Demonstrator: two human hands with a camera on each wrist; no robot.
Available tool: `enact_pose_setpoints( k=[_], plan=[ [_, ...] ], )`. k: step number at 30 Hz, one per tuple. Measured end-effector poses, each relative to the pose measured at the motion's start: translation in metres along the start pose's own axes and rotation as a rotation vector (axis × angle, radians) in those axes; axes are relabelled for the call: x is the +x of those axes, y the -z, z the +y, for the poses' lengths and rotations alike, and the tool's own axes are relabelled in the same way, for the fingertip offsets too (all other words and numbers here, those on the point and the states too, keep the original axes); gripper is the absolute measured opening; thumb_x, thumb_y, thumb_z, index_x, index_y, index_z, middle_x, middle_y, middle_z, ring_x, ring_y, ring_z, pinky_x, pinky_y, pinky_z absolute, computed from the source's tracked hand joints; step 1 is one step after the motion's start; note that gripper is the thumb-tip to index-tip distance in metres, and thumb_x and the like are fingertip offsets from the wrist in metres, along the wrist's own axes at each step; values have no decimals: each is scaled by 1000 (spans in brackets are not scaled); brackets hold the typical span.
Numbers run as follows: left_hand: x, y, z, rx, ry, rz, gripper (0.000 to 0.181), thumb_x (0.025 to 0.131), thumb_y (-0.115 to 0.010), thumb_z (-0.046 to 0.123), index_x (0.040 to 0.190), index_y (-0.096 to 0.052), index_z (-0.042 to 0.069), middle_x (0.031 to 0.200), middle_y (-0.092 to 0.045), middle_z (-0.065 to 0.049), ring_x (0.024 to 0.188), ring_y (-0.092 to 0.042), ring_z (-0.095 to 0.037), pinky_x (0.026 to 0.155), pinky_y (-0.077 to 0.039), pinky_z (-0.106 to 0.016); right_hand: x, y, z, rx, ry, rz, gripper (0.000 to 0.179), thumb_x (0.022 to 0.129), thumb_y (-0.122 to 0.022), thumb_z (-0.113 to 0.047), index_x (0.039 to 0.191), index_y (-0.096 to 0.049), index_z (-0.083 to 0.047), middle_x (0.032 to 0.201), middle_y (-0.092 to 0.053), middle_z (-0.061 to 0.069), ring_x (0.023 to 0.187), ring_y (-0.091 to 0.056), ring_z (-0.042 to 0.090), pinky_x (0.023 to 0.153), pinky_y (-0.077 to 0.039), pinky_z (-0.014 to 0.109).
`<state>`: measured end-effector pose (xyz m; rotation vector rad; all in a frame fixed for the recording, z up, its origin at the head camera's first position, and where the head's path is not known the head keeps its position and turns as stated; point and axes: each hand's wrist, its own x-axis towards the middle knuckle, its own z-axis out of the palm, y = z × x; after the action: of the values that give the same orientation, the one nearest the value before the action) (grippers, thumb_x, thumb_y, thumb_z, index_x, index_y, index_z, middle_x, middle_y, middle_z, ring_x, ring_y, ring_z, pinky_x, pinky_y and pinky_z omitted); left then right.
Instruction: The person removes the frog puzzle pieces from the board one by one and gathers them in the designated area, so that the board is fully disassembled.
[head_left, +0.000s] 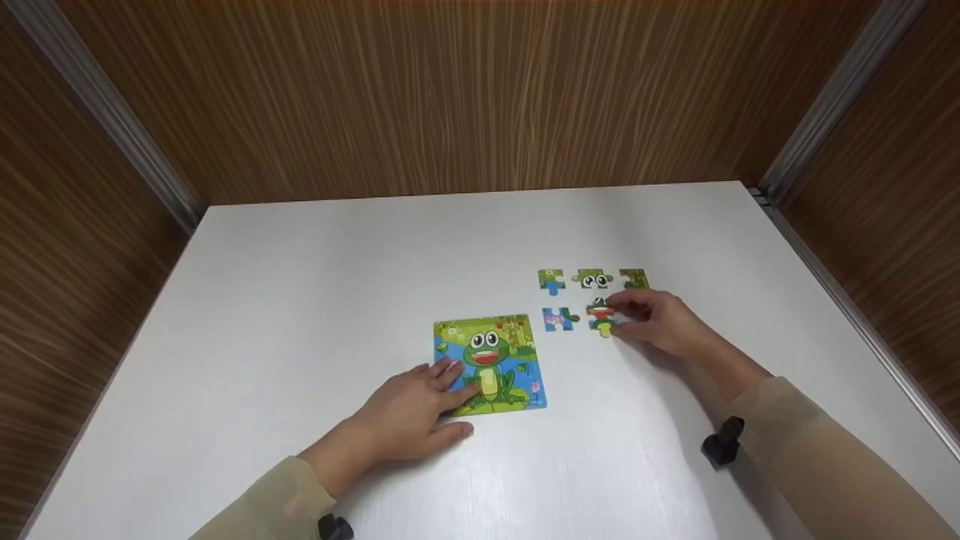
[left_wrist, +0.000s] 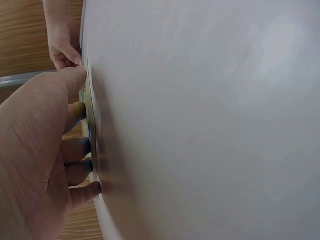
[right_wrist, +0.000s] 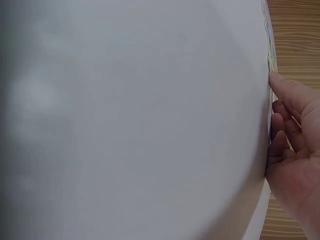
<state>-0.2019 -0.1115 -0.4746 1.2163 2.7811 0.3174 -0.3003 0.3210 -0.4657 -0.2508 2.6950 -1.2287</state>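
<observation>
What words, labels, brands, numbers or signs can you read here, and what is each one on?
None: no text, number or sign is readable in any view.
Frog board: only the picture can be made out; any fine print is too small to read.
Puzzle pieces: no legible lettering.
Black clip at the right sleeve: no readable marking.

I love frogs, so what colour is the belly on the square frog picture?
The belly is pale yellow, showing best in the head view.
</observation>
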Motion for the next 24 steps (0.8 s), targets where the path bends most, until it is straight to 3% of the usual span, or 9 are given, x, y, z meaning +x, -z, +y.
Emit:
enact_pose_setpoints(
  k=[24],
  plan=[
    [1,-1,0,10,5,-11,61,109,-46,56,157,-56,19,161,-45,-19,151,-42,-35,119,-39,-52,2,1,0,-23,-6,-6,50,95,-81,-11,142,-65,-6,139,-64,15,120,-58,31,102,-49,38]
  ],
)
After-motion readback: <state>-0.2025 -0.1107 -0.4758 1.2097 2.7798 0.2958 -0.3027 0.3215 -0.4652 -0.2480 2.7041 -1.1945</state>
